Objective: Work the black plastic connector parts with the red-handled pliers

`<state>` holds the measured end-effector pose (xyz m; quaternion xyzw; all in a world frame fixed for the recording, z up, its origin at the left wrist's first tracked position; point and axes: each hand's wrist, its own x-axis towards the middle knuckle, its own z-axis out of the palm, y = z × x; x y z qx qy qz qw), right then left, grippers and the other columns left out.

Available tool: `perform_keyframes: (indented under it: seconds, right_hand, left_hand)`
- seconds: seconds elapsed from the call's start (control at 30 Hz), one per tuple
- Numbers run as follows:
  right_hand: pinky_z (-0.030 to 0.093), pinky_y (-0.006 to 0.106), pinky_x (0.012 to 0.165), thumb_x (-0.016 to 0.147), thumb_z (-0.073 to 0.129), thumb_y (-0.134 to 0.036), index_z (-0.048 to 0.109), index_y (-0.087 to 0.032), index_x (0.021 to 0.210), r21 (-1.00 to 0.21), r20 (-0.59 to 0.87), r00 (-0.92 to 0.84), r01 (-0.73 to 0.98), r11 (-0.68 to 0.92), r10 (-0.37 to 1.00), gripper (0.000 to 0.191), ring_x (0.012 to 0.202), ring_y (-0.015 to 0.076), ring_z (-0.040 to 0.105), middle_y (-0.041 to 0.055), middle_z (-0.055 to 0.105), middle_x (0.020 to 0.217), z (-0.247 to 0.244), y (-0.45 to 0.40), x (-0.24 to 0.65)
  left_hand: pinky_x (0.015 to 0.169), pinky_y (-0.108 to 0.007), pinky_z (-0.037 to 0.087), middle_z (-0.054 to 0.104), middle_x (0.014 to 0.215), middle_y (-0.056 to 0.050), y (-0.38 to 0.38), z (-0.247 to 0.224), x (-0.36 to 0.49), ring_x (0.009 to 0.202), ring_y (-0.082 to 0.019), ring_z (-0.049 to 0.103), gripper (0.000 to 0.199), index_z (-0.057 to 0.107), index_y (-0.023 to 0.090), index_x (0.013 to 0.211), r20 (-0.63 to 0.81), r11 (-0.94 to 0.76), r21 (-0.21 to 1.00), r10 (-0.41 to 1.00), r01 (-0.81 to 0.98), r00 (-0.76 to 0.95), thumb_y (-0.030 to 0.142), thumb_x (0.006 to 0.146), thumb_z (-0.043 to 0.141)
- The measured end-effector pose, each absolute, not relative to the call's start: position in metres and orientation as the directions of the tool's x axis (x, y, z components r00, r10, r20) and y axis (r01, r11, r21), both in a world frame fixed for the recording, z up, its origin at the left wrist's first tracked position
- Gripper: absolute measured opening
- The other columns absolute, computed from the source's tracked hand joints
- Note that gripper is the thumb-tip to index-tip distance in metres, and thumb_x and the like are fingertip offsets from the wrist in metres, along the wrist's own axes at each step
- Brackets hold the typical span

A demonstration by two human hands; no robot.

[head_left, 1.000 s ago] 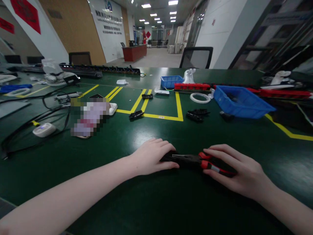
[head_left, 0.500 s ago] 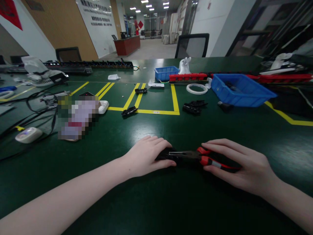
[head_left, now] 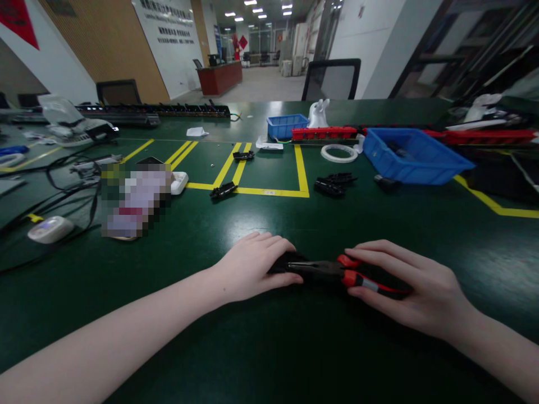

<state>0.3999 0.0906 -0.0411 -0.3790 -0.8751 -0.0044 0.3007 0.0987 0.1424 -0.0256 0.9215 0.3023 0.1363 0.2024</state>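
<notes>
My left hand (head_left: pixel 256 268) is closed around a small black part (head_left: pixel 280 265) low over the green table, and the palm and fingers cover most of it. My right hand (head_left: pixel 421 283) grips the red handles of a pair of long-nose pliers (head_left: pixel 324 268), which point left. The tips of the pliers lie at the black part, between the thumb and fingers of my left hand. Whether the jaws are clamped on it I cannot tell. Farther up the table lie similar black parts: one (head_left: pixel 224 191) by the yellow tape, one (head_left: pixel 243 155) behind it, and a small cluster (head_left: pixel 330 186) to the right.
A blue bin (head_left: pixel 421 163) with dark pieces inside stands at the right. Behind are a smaller blue bin (head_left: pixel 287 124), a red strip (head_left: pixel 324 133) and a white ring (head_left: pixel 339 152). At left lie a blurred-out phone (head_left: pixel 138 199), a white mouse-shaped device (head_left: pixel 50 230) and black cables (head_left: pixel 90 210).
The pliers and my right hand have shifted very slightly left, toward my left hand. My left hand stays in place on the black part.
</notes>
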Motion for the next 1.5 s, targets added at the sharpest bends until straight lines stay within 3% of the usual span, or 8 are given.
perform_keyframes:
  seconds: [0.5,0.77,1.07,1.5]
  right_hand:
    - [0.062,0.031,0.077,0.094,0.064,-0.038,0.058,-0.024,0.132,-0.191,0.514,-0.564,0.659,0.727,0.647,0.041,0.093,0.0201,0.071,0.0098,0.067,0.112,-0.039,0.091,0.401]
    - [0.062,0.033,0.075,0.092,0.065,-0.044,0.055,-0.024,0.140,-0.193,0.463,-0.566,0.687,0.700,0.682,0.053,0.094,0.0227,0.072,0.0109,0.069,0.118,-0.040,0.091,0.402]
    - [0.060,0.030,0.066,0.095,0.060,-0.043,0.061,-0.019,0.121,-0.106,0.471,-0.604,0.685,0.721,0.643,0.035,0.083,0.0200,0.070,0.0104,0.071,0.102,-0.030,0.092,0.392]
    - [0.059,0.032,0.067,0.091,0.064,-0.039,0.062,-0.021,0.120,-0.123,0.450,-0.610,0.681,0.722,0.653,0.034,0.083,0.0209,0.070,0.0100,0.071,0.103,-0.034,0.095,0.399]
  left_hand:
    - [0.085,-0.037,0.049,0.071,0.108,-0.005,0.142,-0.025,0.099,0.098,-0.023,0.067,0.035,0.060,0.019,0.113,0.120,-0.735,0.447,0.614,0.510,0.780,0.049,0.096,0.065]
    - [0.083,-0.036,0.049,0.071,0.109,-0.005,0.142,-0.024,0.099,0.098,-0.023,0.066,0.036,0.059,0.019,0.114,0.109,-0.750,0.421,0.599,0.509,0.793,0.049,0.097,0.065]
    - [0.083,-0.036,0.048,0.070,0.109,-0.004,0.143,-0.027,0.099,0.099,-0.023,0.066,0.038,0.059,0.018,0.116,0.125,-0.781,0.383,0.573,0.493,0.810,0.049,0.096,0.066]
    - [0.086,-0.036,0.049,0.070,0.113,-0.005,0.142,-0.025,0.099,0.101,-0.023,0.067,0.037,0.057,0.019,0.118,0.099,-0.761,0.416,0.582,0.498,0.807,0.048,0.096,0.065]
